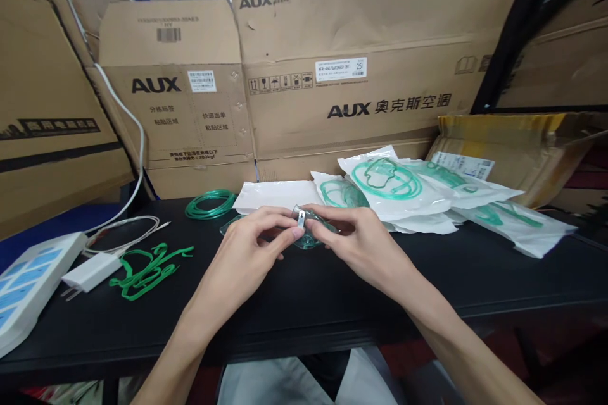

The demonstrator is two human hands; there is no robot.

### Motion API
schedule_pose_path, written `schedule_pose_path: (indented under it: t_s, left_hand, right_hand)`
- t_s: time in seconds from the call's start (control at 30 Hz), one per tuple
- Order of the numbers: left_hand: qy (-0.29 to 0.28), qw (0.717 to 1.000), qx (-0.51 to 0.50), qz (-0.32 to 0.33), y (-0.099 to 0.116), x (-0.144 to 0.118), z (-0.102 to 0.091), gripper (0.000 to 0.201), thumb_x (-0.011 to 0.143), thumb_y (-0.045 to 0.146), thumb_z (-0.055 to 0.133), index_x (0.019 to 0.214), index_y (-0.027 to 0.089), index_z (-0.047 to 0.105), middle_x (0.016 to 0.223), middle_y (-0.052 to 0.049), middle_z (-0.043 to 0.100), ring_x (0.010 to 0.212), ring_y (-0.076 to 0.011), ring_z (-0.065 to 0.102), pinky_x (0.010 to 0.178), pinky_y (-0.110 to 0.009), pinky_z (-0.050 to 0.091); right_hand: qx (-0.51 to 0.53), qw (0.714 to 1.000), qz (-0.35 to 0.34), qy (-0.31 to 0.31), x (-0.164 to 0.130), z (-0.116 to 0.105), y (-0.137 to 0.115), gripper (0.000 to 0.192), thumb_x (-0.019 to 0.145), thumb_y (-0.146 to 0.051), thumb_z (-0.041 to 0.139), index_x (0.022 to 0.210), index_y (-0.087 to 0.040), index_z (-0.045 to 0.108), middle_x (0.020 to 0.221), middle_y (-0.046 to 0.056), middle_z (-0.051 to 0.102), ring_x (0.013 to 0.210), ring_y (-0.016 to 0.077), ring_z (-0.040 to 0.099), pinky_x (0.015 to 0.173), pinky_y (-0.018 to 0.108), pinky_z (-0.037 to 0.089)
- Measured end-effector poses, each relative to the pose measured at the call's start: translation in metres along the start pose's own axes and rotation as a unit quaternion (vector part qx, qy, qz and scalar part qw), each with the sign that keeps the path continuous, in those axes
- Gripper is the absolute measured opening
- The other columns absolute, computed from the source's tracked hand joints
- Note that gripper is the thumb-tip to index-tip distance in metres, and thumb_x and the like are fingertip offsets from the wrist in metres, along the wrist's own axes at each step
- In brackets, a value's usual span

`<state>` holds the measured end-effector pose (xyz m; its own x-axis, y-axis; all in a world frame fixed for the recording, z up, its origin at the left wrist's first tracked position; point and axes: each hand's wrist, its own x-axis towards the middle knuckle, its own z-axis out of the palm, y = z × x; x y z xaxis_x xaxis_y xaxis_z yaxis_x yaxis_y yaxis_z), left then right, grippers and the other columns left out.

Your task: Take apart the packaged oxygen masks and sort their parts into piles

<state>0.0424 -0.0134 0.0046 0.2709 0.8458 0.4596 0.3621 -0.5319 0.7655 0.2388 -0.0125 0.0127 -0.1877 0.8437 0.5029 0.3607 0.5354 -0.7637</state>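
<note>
while the inward-angled left hand [249,237] pinches a metal strip [301,220], the opposing right hand [361,234] grips a translucent mask [308,242].

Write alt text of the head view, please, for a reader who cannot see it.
A person's left hand and right hand hold what looks like a clear mask with a metal strip, at a black table. Green tubing and straps lie left, white packets right, cardboard behind.

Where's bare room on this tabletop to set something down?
The black tabletop is bare between the left forearm and right forearm, and between the right forearm and the white pouches. Crowded: far left, around the power strip, charger and green strap.
</note>
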Motion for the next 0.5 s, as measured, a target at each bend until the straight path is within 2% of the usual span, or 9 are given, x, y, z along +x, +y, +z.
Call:
schedule_pose_path:
  t_s: [0.13,0.23,0.37,0.5]
  left_hand:
    - [0.031,0.996,0.074,0.041,0.004,0.0008,0.0002,0.015,0.097,0.037,0.068,0.09,0.031,0.08,0.128,0.002,0.066,0.116,-0.0193,0.064,0.077,-0.024,0.055]
    - [0.042,0.994,0.091,0.047,0.0058,0.0011,-0.0004,0.015,0.097,0.038,0.067,0.09,0.032,0.08,0.131,0.003,0.065,0.119,-0.0195,0.063,0.08,-0.025,0.054]
    - [0.04,0.993,0.099,0.053,0.0045,0.0009,-0.0019,0.016,0.097,0.04,0.067,0.091,0.032,0.08,0.133,0.002,0.064,0.121,-0.0215,0.062,0.085,-0.028,0.053]
    - [0.018,0.994,0.092,0.055,0.0019,0.0005,-0.0042,0.02,0.098,0.044,0.065,0.091,0.03,0.079,0.136,-0.001,0.062,0.125,-0.0238,0.059,0.091,-0.031,0.052]
  right_hand:
    - [-0.011,1.0,-0.007,-0.011,0.0,0.0003,-0.0008,0.031,0.092,-0.022,0.067,0.121,-0.024,0.077,0.124,0.0,0.075,0.122,0.0253,0.069,0.108,0.033,0.053]
    - [-0.017,1.0,-0.015,-0.021,-0.0003,0.0002,-0.0022,0.032,0.093,-0.021,0.065,0.122,-0.024,0.076,0.124,0.0,0.074,0.118,0.0252,0.071,0.106,0.033,0.054]
    - [-0.048,0.999,-0.019,-0.014,-0.0017,0.001,-0.0031,0.032,0.092,-0.022,0.065,0.122,-0.023,0.077,0.126,0.001,0.073,0.119,0.0281,0.071,0.108,0.037,0.053]
    - [-0.041,0.999,0.009,-0.034,-0.0026,0.0014,-0.0042,0.033,0.094,-0.027,0.062,0.124,-0.024,0.076,0.129,0.001,0.072,0.107,0.0296,0.075,0.103,0.044,0.057]
